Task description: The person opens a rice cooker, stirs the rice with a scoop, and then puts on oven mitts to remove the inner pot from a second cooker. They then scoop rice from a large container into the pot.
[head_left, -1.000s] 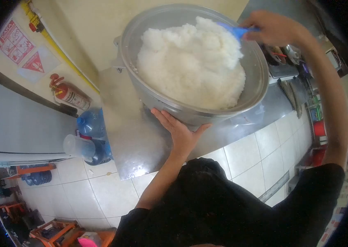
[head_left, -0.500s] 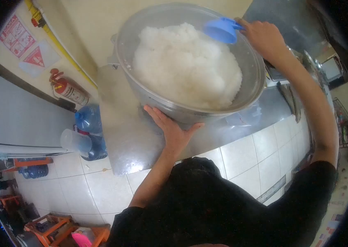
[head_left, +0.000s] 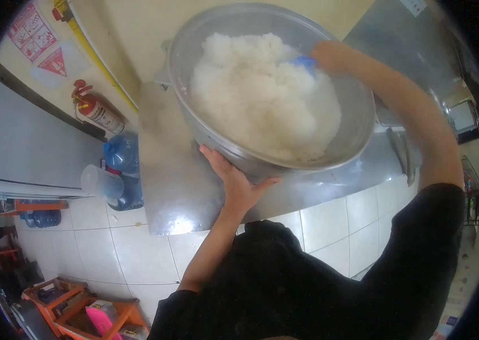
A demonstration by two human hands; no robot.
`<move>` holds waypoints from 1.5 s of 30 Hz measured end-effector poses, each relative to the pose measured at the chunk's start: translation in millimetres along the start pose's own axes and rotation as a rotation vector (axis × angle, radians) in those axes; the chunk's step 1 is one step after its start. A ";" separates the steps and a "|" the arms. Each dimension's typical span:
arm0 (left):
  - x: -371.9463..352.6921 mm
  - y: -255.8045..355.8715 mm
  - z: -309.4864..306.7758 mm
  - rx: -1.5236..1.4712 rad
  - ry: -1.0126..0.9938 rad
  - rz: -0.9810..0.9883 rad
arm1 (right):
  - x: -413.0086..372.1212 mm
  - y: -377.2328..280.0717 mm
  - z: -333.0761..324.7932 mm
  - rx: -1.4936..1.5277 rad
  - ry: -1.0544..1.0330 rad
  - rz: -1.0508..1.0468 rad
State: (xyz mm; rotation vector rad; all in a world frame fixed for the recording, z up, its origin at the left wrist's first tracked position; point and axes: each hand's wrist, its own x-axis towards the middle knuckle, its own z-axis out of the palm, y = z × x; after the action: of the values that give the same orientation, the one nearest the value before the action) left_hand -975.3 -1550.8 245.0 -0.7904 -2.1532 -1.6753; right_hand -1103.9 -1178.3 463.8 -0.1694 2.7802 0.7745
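A big grey metal pot (head_left: 211,127) stands tilted on a metal table and holds a heap of white rice (head_left: 251,96). My right hand (head_left: 333,58) is closed on the handle of a blue scoop (head_left: 306,63) over the right part of the heap. The scoop's bowl is mostly hidden in the rice. Against the near outer side of the pot rests my left hand (head_left: 239,184), fingers spread, its thumb pointing right.
The metal table (head_left: 180,201) extends under the pot. Blue water bottles (head_left: 122,153), a clear plastic container (head_left: 102,182) and a fire extinguisher (head_left: 98,110) are at the left. Orange frames (head_left: 64,306) stand on the tiled floor at the lower left.
My right hand has moved down and left, bringing the blue scoop from above the pot's far right side into the rice. My left hand stays against the pot. The view has shifted slightly.
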 end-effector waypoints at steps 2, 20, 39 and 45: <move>-2.1 1.6 -2.0 -0.001 -0.005 0.018 | -10.0 -8.8 -5.6 0.094 -0.243 -0.027; -0.1 15.2 -9.6 0.043 -0.042 -0.046 | -84.3 -90.7 -95.7 0.169 0.324 0.130; 4.4 11.1 -5.5 0.030 -0.006 -0.019 | 8.3 -10.9 17.5 0.135 0.105 0.029; -1.0 4.0 -4.4 0.102 -0.005 0.016 | -9.7 -52.9 2.5 0.054 -0.002 -0.025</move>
State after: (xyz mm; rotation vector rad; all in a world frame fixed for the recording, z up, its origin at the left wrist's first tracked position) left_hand -972.6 -1554.6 248.8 -0.7815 -2.2104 -1.5430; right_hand -1084.7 -1221.6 438.3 -0.1933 2.7887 0.6920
